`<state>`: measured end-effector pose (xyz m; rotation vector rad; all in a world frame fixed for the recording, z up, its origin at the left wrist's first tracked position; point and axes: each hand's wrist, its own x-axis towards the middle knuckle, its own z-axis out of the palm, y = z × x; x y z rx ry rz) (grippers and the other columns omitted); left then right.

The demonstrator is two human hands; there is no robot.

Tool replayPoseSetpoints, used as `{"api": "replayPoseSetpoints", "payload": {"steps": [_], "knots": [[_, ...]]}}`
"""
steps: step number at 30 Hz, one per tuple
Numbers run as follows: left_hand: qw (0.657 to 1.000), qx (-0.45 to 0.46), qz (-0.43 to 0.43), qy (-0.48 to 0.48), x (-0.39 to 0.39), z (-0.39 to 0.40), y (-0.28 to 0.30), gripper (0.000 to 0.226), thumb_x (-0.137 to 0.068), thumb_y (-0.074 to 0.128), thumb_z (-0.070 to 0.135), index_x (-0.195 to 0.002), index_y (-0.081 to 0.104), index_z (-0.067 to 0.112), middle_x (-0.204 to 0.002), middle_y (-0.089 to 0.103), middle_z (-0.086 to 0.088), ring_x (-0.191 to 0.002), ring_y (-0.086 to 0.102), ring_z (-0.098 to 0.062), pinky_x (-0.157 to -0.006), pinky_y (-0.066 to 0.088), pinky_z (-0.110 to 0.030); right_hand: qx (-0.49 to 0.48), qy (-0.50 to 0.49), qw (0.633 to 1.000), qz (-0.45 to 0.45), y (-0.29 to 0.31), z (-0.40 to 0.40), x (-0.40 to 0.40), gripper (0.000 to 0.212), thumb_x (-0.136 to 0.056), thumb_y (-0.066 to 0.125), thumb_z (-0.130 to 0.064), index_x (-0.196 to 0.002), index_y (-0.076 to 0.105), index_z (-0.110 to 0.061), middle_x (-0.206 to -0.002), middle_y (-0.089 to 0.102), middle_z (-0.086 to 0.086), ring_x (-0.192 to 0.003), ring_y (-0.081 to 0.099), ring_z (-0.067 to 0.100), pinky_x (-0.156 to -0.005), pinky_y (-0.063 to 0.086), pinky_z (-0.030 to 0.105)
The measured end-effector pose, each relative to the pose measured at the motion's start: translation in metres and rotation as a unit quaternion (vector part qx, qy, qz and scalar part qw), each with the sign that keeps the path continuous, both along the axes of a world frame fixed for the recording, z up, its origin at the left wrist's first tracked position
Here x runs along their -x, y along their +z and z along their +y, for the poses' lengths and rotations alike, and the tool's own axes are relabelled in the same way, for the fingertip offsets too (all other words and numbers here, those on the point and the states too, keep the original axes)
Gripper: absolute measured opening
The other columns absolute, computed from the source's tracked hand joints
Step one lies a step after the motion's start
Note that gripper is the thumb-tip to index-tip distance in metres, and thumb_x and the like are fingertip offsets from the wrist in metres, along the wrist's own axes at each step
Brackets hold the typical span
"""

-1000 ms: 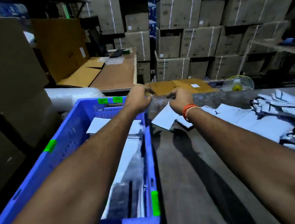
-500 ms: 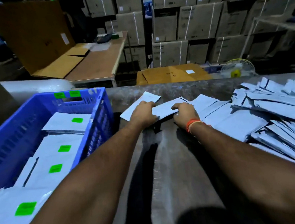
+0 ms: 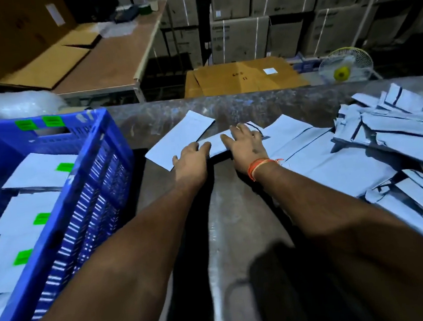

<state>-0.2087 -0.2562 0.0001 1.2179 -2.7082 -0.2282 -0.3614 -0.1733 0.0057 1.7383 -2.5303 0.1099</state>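
1. White envelope lies flat on the grey desk, between the two grips and touched by both.
2. Left grip rests palm down, its fingers laid loosely on the envelope's left end and clasping nothing.
3. Right grip presses on the envelope's right end with fingers spread and straight. An orange thread band circles that wrist.
4. Left of the left grip stands a blue crate, holding more envelopes with green stickers.
5. Right of the right grip, a loose pile of envelopes spreads over the desk.
6. Just beyond the left grip, a second envelope lies slanted, its near corner under that grip.
7. Beyond the desk's far edge sit a brown cardboard box, a small fan and stacked cartons.
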Motion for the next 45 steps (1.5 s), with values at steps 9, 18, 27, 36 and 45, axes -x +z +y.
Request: {"api": "replayPoseSetpoints", "payload": {"steps": [9, 18, 27, 36, 45], "knots": [[0.960, -0.125, 0.251, 0.019, -0.060, 0.011, 0.016, 0.017, -0.091, 0.065, 0.018, -0.108, 0.067, 0.021, -0.101, 0.072, 0.003, -0.097, 0.065, -0.020, -0.079, 0.044, -0.027, -0.012, 0.031, 0.999, 0.009, 0.030, 0.022, -0.015, 0.042, -0.076, 0.059, -0.014, -0.112, 0.065, -0.034, -0.109, 0.067, -0.007, -0.116, 0.052, 0.022, -0.095, 0.019, 0.043], [0.941, -0.120, 0.311, 0.054, -0.151, 0.079, 0.033, 0.033, -0.094, 0.054, 0.052, -0.103, 0.066, 0.023, -0.084, 0.070, 0.000, -0.079, 0.066, -0.022, -0.073, 0.052, -0.035, 0.085, 0.062, 0.993, -0.056, 0.072, 0.110, -0.083, 0.027, -0.091, 0.058, -0.031, -0.116, 0.064, -0.028, -0.109, 0.072, -0.001, -0.112, 0.062, 0.027, -0.082, 0.027, 0.036], [0.971, -0.166, 0.149, 0.084, -0.215, 0.160, 0.007, 0.040, -0.101, 0.049, 0.043, -0.105, 0.063, 0.006, -0.098, 0.068, -0.012, -0.096, 0.063, -0.034, -0.070, 0.040, -0.033, -0.015, 0.018, 0.997, -0.074, 0.037, 0.197, -0.163, 0.027, -0.097, 0.050, -0.030, -0.115, 0.070, -0.026, -0.114, 0.070, 0.006, -0.110, 0.061, 0.031, -0.076, 0.034, 0.035], [0.993, 0.054, 0.090, -0.044, -0.243, 0.247, -0.015, 0.047, -0.095, 0.048, 0.038, -0.134, 0.049, 0.013, -0.139, 0.048, -0.011, -0.126, 0.045, -0.031, -0.099, 0.046, -0.046, 0.100, -0.070, 0.986, -0.110, -0.015, 0.270, -0.224, 0.047, -0.087, 0.036, -0.039, -0.121, 0.064, -0.022, -0.127, 0.062, 0.005, -0.121, 0.053, 0.030, -0.098, 0.038, 0.045], [0.994, -0.004, 0.026, -0.105, -0.245, 0.283, -0.044, 0.061, -0.104, 0.026, 0.044, -0.160, 0.017, 0.021, -0.169, 0.009, -0.004, -0.155, 0.002, -0.029, -0.124, 0.011, -0.049, -0.003, -0.016, 0.997, -0.071, -0.037, 0.298, -0.257, 0.064, -0.098, 0.012, -0.052, -0.158, 0.017, -0.029, -0.167, 0.007, -0.001, -0.153, 0.005, 0.018, -0.116, 0.018, 0.042]]}}
